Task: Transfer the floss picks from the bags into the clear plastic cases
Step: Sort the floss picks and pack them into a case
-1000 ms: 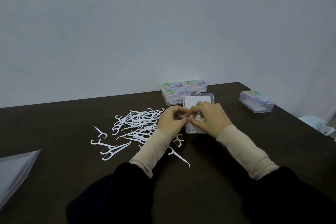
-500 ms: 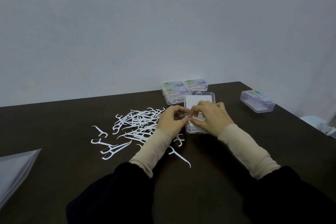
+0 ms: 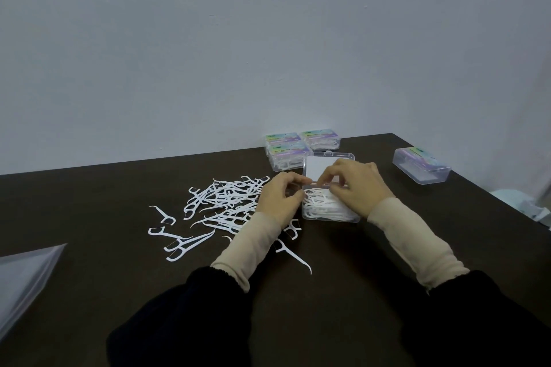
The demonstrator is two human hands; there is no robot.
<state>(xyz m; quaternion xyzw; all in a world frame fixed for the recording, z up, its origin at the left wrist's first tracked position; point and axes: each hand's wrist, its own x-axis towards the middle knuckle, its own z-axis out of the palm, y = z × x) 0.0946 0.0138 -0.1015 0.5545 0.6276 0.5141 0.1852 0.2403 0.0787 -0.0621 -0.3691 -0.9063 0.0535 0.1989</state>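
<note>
Fingers (image 3: pixel 329 177) curled (both hands), over open case (image 3: pixel 329 217)

Counts: 2 hands in view, left hand (image 3: pixel 280 198) and right hand (image 3: pixel 356 188). Clear cases: 5 total, namely 1 open case (image 3: pixel 329 214), 3 closed labelled cases (image 3: pixel 301 147) clustered behind it, 1 closed case (image 3: pixel 422 168) apart at right. 1 plastic bag (image 3: pixel 24 280). Loose floss picks (image 3: pixel 226 205): too tangled to count.
</note>
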